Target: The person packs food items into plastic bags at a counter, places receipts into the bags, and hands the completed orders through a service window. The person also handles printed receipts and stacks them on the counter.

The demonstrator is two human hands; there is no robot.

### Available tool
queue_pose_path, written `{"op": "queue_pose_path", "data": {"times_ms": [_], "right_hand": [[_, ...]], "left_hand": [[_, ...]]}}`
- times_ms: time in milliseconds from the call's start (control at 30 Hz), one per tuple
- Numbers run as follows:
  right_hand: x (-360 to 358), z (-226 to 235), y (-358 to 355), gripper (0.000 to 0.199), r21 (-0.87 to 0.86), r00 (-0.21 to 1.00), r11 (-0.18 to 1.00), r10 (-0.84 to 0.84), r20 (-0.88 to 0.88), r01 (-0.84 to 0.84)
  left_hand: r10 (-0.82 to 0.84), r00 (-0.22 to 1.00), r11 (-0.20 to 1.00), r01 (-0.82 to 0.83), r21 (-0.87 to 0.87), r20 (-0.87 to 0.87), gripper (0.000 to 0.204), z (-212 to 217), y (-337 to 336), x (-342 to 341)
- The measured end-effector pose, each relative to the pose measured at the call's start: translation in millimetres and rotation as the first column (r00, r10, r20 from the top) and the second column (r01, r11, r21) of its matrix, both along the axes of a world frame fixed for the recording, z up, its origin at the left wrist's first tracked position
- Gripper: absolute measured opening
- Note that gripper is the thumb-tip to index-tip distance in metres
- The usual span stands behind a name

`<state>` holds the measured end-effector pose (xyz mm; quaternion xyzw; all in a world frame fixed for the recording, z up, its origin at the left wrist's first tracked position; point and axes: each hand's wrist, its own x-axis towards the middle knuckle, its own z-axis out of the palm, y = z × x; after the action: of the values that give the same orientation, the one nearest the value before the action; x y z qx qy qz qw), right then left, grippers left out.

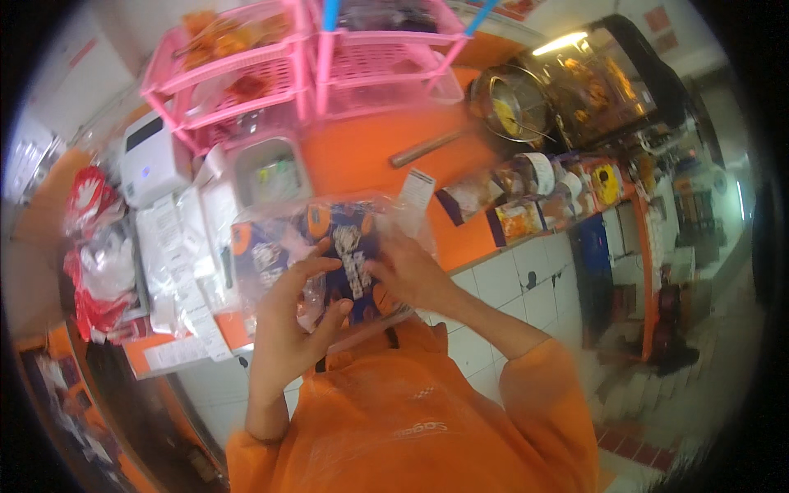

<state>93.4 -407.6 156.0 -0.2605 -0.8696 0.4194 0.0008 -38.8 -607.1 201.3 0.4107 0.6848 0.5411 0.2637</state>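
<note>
Blue packet (353, 275): white and orange print, inside a clear plastic bag (419, 215) at the near edge of the tabletop (353, 156), just before an orange shirt (411, 427).
Left hand (294, 300): over the packet's left side, fingers spread wide from the thumb; contact unclear.
Right hand (412, 271): at the packet's right side, fingers bent and partly hidden; their hold cannot be told.
Behind the bag: a pale tub (241, 174), pink racks (323, 74) beyond.
At left: a white printer (154, 164).
</note>
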Motion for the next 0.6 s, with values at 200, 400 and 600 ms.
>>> {"op": "queue_pose_path", "data": {"times_ms": [200,400,600], "right_hand": [[82.6,-22.0,102.9,0.037,0.019,0.902,0.934,-0.338,-0.269,0.356],[133.8,-191.7,151.0,0.065,0.502,0.961,0.827,-0.273,-0.035,0.253],[151.9,-174.6,120.9,0.064,0.008,0.997,1.000,-0.016,-0.073,0.016]], "left_hand": [[-0.042,0.779,0.930,-0.199,-0.310,-0.626,0.052,-46.6,48.1,47.0],[0.131,0.835,0.918,-0.306,-0.253,-0.535,0.053,-74.4,54.2,68.2],[0.289,0.850,0.811,-0.461,-0.359,-0.440,0.048,-66.2,50.2,74.3]]}}
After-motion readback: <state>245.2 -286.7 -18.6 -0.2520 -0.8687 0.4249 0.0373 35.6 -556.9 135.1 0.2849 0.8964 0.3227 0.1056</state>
